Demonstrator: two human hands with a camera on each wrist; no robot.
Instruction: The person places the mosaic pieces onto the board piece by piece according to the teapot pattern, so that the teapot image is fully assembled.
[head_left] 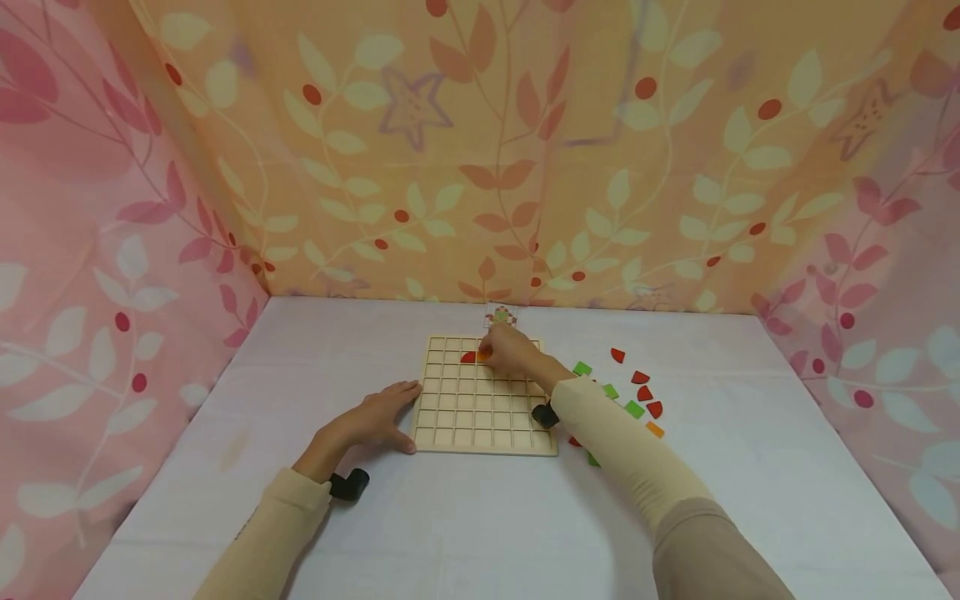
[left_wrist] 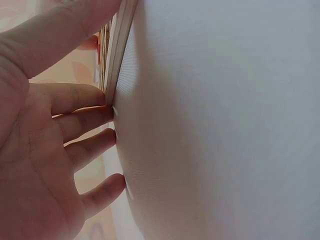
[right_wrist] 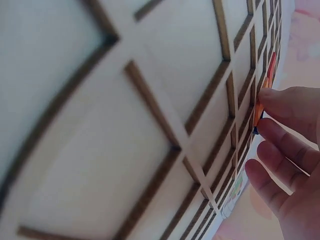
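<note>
A wooden grid board (head_left: 484, 419) with square cells lies on the table. My left hand (head_left: 375, 419) rests against its left edge, fingers extended and thumb at the near corner; in the left wrist view the fingertips (left_wrist: 102, 141) touch the table cloth beside the board. Over the far rows, my right hand (head_left: 512, 350) pinches an orange tile (right_wrist: 259, 109) between thumb and index finger. A red quarter-round tile (head_left: 468, 357) sits in a cell just left of the orange one. A small dark blue bit (right_wrist: 256, 130) shows by the index fingertip; its kind is unclear.
A small patterned card (head_left: 501, 316) lies beyond the board's far edge. Right of the board are scattered red quarter-round tiles (head_left: 640, 377), green square tiles (head_left: 634, 409) and an orange tile (head_left: 655, 429), some partly hidden by the right forearm. Floral curtains (head_left: 480, 167) surround the table.
</note>
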